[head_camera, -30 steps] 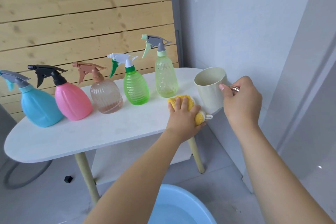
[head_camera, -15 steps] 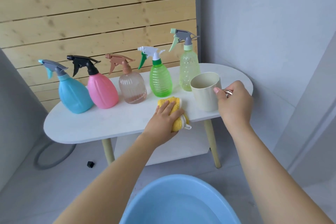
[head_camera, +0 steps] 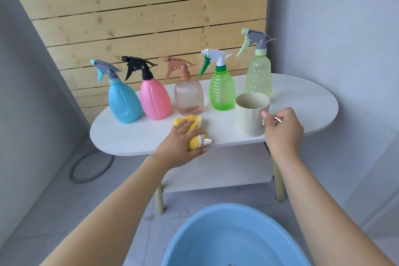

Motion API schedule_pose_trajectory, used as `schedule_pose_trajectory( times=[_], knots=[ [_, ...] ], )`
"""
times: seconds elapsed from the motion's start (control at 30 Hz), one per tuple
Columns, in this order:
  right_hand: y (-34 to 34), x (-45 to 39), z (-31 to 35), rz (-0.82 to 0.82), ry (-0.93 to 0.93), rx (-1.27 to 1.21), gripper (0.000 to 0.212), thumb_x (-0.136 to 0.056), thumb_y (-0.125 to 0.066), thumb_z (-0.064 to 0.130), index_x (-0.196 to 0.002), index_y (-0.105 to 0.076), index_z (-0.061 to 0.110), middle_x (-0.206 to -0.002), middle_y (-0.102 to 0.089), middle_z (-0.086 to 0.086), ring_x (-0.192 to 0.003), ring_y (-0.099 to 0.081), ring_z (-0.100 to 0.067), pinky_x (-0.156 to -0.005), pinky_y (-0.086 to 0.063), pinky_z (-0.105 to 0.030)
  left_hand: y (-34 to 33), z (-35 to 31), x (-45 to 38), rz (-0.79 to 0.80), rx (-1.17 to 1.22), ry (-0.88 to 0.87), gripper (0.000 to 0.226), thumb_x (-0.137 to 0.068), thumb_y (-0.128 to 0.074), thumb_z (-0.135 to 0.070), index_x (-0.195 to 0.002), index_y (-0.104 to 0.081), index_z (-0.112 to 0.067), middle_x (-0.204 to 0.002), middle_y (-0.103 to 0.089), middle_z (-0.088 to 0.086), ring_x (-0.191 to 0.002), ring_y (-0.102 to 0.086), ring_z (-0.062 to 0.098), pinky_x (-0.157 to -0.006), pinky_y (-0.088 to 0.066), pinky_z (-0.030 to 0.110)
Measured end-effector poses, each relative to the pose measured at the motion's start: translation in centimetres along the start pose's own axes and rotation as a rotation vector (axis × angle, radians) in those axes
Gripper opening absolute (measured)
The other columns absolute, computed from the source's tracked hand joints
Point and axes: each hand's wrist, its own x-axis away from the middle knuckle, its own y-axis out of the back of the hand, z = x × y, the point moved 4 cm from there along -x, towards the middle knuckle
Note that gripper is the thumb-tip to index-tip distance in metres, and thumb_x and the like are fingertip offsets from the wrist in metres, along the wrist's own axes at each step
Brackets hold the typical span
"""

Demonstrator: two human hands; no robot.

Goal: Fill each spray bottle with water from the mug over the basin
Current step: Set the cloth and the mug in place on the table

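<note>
1. Cream plastic is what your right hand [head_camera: 282, 132] grips: its fingers are curled round the handle of the mug [head_camera: 251, 113], which stands upright on the white table [head_camera: 302, 101] at centre right of the frame.
2. Your left hand [head_camera: 183, 147] rests on the yellow cloth [head_camera: 193, 131] near the table's front edge, fingers laid fairly straight across the top and the thumb tucked under the cloth's lower right corner (so it is a loose hold, not a fist).
3. Five spray bottles stand upright in a row along the back of the table, all with their trigger heads on.
4. From the left of the frame you have the blue bottle [head_camera: 123, 101], the pink bottle [head_camera: 154, 99], the clear ribbed bottle [head_camera: 189, 97], the green bottle [head_camera: 222, 91] and the pale yellow-green bottle [head_camera: 258, 75].
5. The mug sits just in front of the last two bottles; the cloth lies in front of the clear ribbed one.
6. The blue basin [head_camera: 216, 235] fills the bottom centre of the frame, on the grey floor below the table, between your forearms.
7. A grey hose loop [head_camera: 90, 170] lies on the floor at lower left, under the table's end.
8. Wooden slats [head_camera: 151, 6] cover the wall behind the bottles.
</note>
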Motion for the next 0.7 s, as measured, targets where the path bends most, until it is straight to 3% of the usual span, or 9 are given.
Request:
schedule_pose_trajectory(
  times=[0.13,0.23,0.4,0.5,0.6,0.7],
  knots=[
    [0.5,-0.5,-0.5,0.011,0.019,0.022,0.025,-0.092,-0.059,0.027,-0.085,-0.045,0.007,-0.068,-0.05,0.002,-0.074,-0.047,-0.027,-0.062,-0.03,-0.032,-0.7,-0.5,-0.4,-0.042,-0.025,0.003,0.079,-0.071,-0.029,-0.079,-0.129,-0.053,-0.031,-0.154,-0.029,0.005,-0.146,-0.012,0.026,-0.118,-0.012,0.046],
    [1.3,-1.0,-0.8,-0.023,0.048,0.008,0.025,-0.092,-0.059,0.026,-0.084,-0.045,0.006,-0.072,-0.053,-0.002,-0.073,-0.049,-0.029,-0.063,-0.035,-0.035,-1.0,-0.7,-0.7,-0.04,-0.072,0.006,0.081,-0.071,-0.023,-0.079,-0.13,-0.051,-0.031,-0.155,-0.027,0.006,-0.146,-0.011,0.028,-0.117,-0.009,0.05],
    [3.2,-2.2,-1.8,-0.067,0.044,-0.005,0.025,-0.092,-0.06,0.025,-0.083,-0.045,0.006,-0.064,-0.046,0.006,-0.07,-0.048,-0.026,-0.058,-0.03,-0.032,-1.7,-2.4,-1.7,-0.025,-0.121,0.007,0.085,-0.071,-0.017,-0.079,-0.134,-0.047,-0.031,-0.155,-0.025,0.006,-0.146,-0.01,0.029,-0.117,-0.009,0.052],
    [4.3,-3.0,-2.4,-0.101,0.051,-0.012,0.025,-0.091,-0.061,0.024,-0.083,-0.046,0.006,-0.063,-0.046,0.006,-0.068,-0.048,-0.027,-0.058,-0.032,-0.032,-2.5,-4.8,-2.6,-0.016,-0.119,-0.012,0.082,-0.074,-0.022,-0.078,-0.136,-0.046,-0.03,-0.156,-0.024,0.007,-0.146,-0.009,0.029,-0.117,-0.007,0.052],
    [5.4,-3.7,-3.0,-0.115,0.039,-0.016,0.025,-0.091,-0.06,0.024,-0.083,-0.046,0.005,-0.063,-0.045,0.008,-0.068,-0.047,-0.025,-0.057,-0.028,-0.032,-3.6,-8.1,-4.0,0.002,-0.124,-0.055,0.063,-0.087,-0.043,-0.065,-0.138,-0.043,-0.029,-0.157,-0.019,0.006,-0.146,-0.006,0.028,-0.117,-0.004,0.051],
    [6.1,-4.2,-3.6,-0.131,0.027,-0.015,0.024,-0.092,-0.059,0.024,-0.084,-0.046,0.006,-0.064,-0.046,0.008,-0.069,-0.047,-0.025,-0.056,-0.026,-0.032,-4.7,-11.3,-5.7,0.005,-0.131,-0.094,0.06,-0.089,-0.045,-0.06,-0.14,-0.041,-0.027,-0.157,-0.018,0.007,-0.146,-0.005,0.029,-0.117,-0.003,0.05]
  ],
)
